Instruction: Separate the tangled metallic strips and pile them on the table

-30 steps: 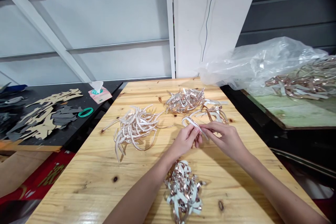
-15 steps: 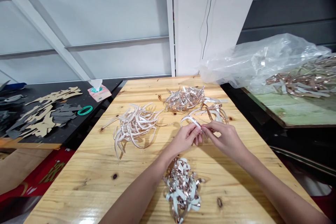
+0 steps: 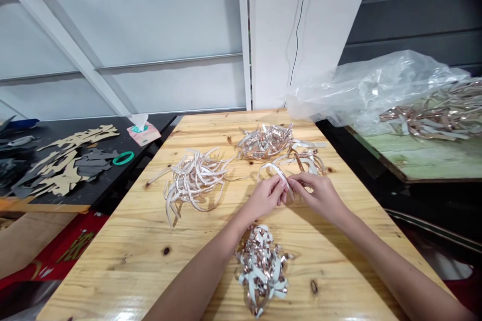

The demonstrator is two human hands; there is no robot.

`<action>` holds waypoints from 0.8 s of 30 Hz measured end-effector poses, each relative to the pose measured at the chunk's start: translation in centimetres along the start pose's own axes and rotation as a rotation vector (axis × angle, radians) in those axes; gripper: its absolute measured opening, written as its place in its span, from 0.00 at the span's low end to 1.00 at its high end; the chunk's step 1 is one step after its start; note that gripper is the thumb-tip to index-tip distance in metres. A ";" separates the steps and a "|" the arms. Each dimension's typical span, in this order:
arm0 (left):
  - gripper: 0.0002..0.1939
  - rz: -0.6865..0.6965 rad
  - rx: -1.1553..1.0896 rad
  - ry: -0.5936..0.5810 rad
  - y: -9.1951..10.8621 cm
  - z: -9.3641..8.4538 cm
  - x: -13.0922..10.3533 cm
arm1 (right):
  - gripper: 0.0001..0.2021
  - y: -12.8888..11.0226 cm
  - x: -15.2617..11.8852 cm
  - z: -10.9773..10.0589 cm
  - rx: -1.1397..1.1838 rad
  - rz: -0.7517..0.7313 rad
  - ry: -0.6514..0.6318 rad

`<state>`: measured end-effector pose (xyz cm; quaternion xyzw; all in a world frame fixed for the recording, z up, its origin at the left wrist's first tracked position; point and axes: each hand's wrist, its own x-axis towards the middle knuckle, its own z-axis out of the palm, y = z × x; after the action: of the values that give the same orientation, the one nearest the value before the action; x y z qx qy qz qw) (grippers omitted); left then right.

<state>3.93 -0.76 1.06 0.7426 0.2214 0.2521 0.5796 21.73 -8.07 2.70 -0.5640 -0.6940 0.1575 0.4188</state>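
Note:
Over the middle of the wooden table, my left hand pinches a narrow white-and-rose-gold strip that curls up and away to the left. Close beside it, my right hand has its thumb and fingertips pressed together at the same strip. Just beyond my hands lies a loose group of similar strips, and behind that a shiny rose-gold pile. A heap of long pale strips is to the left. Nearer me, between my forearms, sit short curled metallic scraps.
On the black table at left lie beige and grey cut pieces, a green tape ring and a pink tissue pack. At right, a clear plastic bag and more strips rest on a greenish board.
My hands stay nearly in place; the fingers have shifted slightly along the strip, and a little more of its end shows between them. The piles look the same.

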 end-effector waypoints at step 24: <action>0.21 0.041 0.118 -0.007 -0.1 0.1 -0.1 | 0.13 -0.9 -1.0 2.5 -0.246 -0.021 0.128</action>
<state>3.92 -0.85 0.94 0.7807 0.2188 0.2478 0.5303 19.29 -8.61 1.44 -0.6126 -0.6858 0.0304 0.3917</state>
